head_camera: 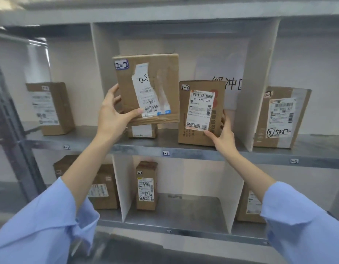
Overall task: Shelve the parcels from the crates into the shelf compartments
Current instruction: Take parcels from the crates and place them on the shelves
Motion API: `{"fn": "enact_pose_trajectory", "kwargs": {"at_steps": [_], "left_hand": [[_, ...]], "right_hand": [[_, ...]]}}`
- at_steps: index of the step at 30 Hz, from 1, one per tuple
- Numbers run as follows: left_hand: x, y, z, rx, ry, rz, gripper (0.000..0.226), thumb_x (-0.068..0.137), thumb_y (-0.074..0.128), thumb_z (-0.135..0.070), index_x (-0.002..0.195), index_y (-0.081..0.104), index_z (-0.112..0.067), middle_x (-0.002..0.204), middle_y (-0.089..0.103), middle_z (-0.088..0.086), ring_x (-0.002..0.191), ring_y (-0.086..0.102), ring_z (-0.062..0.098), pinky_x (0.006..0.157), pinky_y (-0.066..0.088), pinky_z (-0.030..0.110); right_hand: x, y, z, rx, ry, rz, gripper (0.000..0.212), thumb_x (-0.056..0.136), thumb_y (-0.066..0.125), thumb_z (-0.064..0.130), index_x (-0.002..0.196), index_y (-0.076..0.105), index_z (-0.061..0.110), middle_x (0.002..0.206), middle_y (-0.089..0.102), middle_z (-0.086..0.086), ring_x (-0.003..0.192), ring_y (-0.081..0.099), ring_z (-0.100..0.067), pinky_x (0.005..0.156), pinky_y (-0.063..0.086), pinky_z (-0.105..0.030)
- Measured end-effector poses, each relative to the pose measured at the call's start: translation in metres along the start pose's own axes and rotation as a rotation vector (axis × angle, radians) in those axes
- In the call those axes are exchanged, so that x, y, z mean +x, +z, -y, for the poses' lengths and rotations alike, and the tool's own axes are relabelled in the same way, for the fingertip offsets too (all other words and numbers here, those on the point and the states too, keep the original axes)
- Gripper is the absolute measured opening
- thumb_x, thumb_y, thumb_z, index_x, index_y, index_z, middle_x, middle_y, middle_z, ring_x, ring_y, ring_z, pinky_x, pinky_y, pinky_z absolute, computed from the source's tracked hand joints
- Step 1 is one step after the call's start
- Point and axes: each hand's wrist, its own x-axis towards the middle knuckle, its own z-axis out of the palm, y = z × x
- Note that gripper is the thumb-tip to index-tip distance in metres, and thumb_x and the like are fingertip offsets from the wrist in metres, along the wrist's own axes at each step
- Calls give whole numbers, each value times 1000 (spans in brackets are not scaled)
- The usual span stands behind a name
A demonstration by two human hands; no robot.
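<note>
Head cam view, the only one I've got. My left hand (111,115) is grasping the 2-2 parcel (147,88) by its lower left corner, with the thumb across the front and the fingers (115,88) wrapped round the side. It's up in the air, a bit tilted, in front of the middle upper compartment of the shelf (183,149). The edge tag (165,153) there reads 1-2.

My right hand (222,134) is grasping the 1-2 parcel (201,113) at its lower right corner. That one stands upright in the same compartment, bottom on the shelf board. A small box (143,131) sits low behind the lifted parcel.

The neighbouring compartments hold one parcel on the left (50,109) and one on the right (281,119). There's another box marked 2-2 (146,185) in the row below.
</note>
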Motion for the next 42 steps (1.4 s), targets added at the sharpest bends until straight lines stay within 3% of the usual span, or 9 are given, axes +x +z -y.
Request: {"fn": "enact_pose_trajectory", "kwargs": {"at_steps": [7, 11, 17, 21, 26, 29, 32, 38, 42], "left_hand": [[-8, 1, -4, 38, -2, 22, 85, 73, 85, -16, 145, 38, -19, 125, 50, -18, 118, 47, 2, 97, 41, 13], [-15, 4, -4, 46, -12, 39, 84, 73, 85, -16, 144, 39, -20, 125, 51, -19, 116, 48, 1, 87, 39, 0], [-32, 10, -3, 42, -27, 64, 85, 72, 86, -16, 144, 40, -20, 117, 51, -30, 105, 49, -19, 84, 38, -2], [-49, 13, -2, 31, -34, 78, 85, 72, 86, -15, 144, 41, -19, 122, 55, -22, 112, 52, -6, 83, 40, -2], [-80, 16, -3, 2, -60, 84, 83, 73, 84, -8, 143, 41, -16, 120, 55, -20, 102, 48, -26, 78, 38, -3], [-101, 17, -1, -20, -83, 108, 82, 73, 84, -6, 143, 42, -15, 121, 56, -20, 104, 49, -26, 78, 42, -1], [-126, 15, 7, -18, -126, 136, 81, 73, 84, -10, 142, 43, -20, 122, 54, -27, 110, 47, -24, 81, 44, 2], [-189, 28, 36, -43, -243, 208, 82, 71, 84, -12, 141, 43, -25, 125, 57, -21, 117, 51, -13, 91, 50, 15], [-224, 52, 69, -27, -305, 263, 82, 71, 85, -12, 138, 42, -32, 124, 54, -25, 116, 47, -21, 95, 48, 13]], "right_hand": [[23, 5, -15, 0, -12, 39, 96, 85, 76, 15, 154, 11, 24, 153, 38, -1, 138, 41, -21, 115, 34, -46], [28, 1, -20, -28, -19, 63, 98, 83, 79, 21, 154, 10, 25, 154, 37, -1, 138, 41, -19, 112, 35, -41], [15, -4, -19, -71, -29, -21, 93, 85, 77, 20, 155, 16, 19, 157, 31, -7, 143, 33, -24, 110, 27, -31], [-10, -9, -14, -124, -146, -80, 77, 90, 70, 18, 153, 26, 17, 154, 36, -5, 141, 33, -18, 110, 24, -24], [-46, -14, -13, -118, -198, 27, 71, 94, 66, 22, 153, 27, 25, 151, 38, 1, 138, 35, -11, 112, 27, -26], [-68, -20, -16, -115, -191, 114, 69, 95, 64, 26, 153, 27, 28, 148, 42, 2, 136, 37, -8, 108, 26, -21], [-89, -28, -25, -123, -163, 173, 68, 95, 64, 29, 153, 28, 29, 143, 46, 3, 133, 40, -7, 108, 29, -24], [-120, -39, -60, -209, -121, 265, 65, 95, 63, 29, 152, 30, 26, 134, 54, 1, 128, 46, -11, 109, 39, -36], [-133, -39, -90, -260, -47, 311, 65, 95, 63, 29, 152, 30, 24, 135, 53, 0, 129, 46, -13, 109, 40, -42]]}}
